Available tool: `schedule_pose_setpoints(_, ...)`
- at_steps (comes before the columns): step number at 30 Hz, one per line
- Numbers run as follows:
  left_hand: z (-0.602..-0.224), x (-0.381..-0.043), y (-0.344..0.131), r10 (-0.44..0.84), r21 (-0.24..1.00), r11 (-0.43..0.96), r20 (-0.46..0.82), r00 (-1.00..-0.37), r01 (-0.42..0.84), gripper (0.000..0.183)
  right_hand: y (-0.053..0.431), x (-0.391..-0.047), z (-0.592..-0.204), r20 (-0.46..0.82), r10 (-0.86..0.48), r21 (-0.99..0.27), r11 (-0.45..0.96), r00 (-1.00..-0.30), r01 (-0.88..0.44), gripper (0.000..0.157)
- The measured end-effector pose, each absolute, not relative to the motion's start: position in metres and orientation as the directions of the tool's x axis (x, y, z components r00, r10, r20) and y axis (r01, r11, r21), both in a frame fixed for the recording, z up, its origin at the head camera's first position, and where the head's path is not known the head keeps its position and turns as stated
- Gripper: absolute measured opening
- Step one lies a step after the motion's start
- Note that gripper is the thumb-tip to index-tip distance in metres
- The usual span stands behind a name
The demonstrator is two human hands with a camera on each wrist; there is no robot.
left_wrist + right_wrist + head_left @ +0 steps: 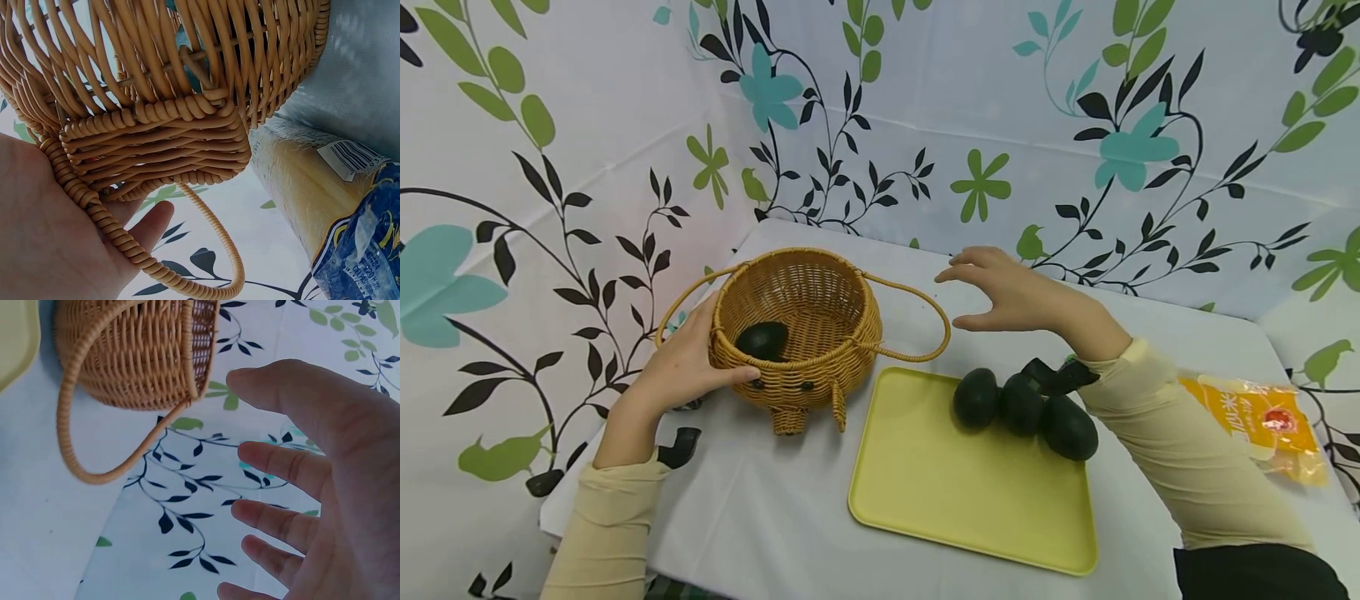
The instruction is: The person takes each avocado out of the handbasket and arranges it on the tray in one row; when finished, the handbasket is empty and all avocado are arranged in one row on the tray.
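In the head view, the wicker basket (797, 375) has an animal-face front and two looped handles. One dark avocado (763, 341) lies inside it. My left hand (681, 362) holds the basket's left side, thumb along the front rim; the left wrist view shows its palm against a handle (150, 265). My right hand (1000, 292) hovers to the right of the basket, fingers spread and touching nothing. Three more dark avocados, a left one (976, 399), a middle one (1021, 405) and a right one (1069, 428), lie close together on the yellow tray (955, 508).
An orange plastic packet (1262, 421) lies at the table's right, beyond my right forearm. A clear and blue package (312, 187) with a barcode sits beside the basket in the left wrist view. Leaf-patterned cloth (917, 108) hangs behind the white table.
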State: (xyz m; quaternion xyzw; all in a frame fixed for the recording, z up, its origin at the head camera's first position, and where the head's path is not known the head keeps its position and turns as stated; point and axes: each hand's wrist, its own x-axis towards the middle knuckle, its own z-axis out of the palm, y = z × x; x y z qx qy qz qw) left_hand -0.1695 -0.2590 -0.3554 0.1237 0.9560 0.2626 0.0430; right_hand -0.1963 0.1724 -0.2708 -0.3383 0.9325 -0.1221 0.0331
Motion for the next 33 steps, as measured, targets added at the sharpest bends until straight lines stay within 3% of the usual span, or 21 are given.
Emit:
schedule_pose_setpoints(10,-0.355,-0.168,-0.262,0.255,0.508,0.835,-0.016,-0.967,0.212,0.121,0.131,-0.202,-0.272,-0.002,-0.696,-0.278,0.69,-0.718,-0.668,0.056)
schedule_pose_setpoints(23,-0.355,-0.174,-0.261,0.313,0.501,0.827,-0.033,-0.949,0.255,0.122,0.068,-0.219,-0.326,-0.124,-0.639,-0.391,0.735,-0.76,-0.554,0.107)
schedule_pose_setpoints(28,-0.35,-0.176,-0.263,0.357,0.505,0.813,-0.038,-0.933,0.29,0.118,0.063,-0.22,-0.333,-0.139,-0.633,-0.476,0.717,-0.761,-0.51,0.113)
schedule_pose_setpoints(33,-0.335,-0.181,-0.268,0.41,0.506,0.793,-0.028,-0.912,0.341,0.102,0.061,-0.218,-0.334,-0.134,-0.636,-0.534,0.693,-0.76,-0.485,0.113)
